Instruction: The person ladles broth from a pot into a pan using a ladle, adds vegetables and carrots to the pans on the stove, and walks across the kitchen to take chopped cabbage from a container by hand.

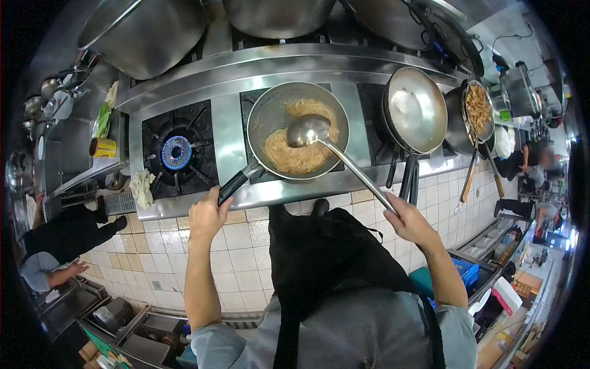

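Observation:
My left hand point(209, 213) is wrapped round the black handle of a frying pan point(261, 106), which sits over the middle of the stove. Noodles point(289, 157) lie in the pan in a curved, light brown heap. In my right hand point(410, 222) is the long metal handle of a ladle point(308, 129). The ladle's bowl is turned down over the noodles and hides part of them.
A burner point(176, 152) with a blue flame is lit at the left, a crumpled cloth point(142, 188) near it. Stacked frying pans point(418, 111) and a strainer of browned food point(478, 108) stand at the right. Large pots point(279, 15) line the back. A person point(67, 243) is at the left.

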A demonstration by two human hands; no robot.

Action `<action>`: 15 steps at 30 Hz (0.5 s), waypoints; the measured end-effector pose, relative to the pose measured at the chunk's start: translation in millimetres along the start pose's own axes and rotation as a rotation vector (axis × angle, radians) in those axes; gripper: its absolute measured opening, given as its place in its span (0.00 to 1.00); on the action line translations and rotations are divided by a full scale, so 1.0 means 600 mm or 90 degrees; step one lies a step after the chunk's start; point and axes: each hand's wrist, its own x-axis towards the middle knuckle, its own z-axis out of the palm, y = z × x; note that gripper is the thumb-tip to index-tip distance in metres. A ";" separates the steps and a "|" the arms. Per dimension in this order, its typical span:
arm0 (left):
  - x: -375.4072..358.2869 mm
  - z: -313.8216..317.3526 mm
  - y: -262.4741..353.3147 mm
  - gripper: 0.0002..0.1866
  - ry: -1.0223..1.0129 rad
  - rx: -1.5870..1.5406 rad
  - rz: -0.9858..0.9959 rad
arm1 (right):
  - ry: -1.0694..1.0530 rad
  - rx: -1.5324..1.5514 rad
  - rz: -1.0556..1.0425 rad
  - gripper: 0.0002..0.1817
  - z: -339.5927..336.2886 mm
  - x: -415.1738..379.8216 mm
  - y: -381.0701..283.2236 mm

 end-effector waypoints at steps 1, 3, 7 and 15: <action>0.000 0.002 0.002 0.22 0.000 0.000 0.001 | -0.054 0.050 0.076 0.23 -0.013 -0.020 -0.017; -0.004 0.010 0.006 0.22 0.039 -0.012 0.023 | -0.095 0.117 0.141 0.23 -0.029 -0.059 -0.042; -0.005 0.014 0.014 0.24 0.042 -0.021 0.026 | -0.235 0.228 0.351 0.20 -0.035 -0.065 -0.058; -0.032 -0.011 0.035 0.34 0.093 -0.126 -0.013 | -0.005 0.331 0.269 0.18 0.045 -0.038 0.003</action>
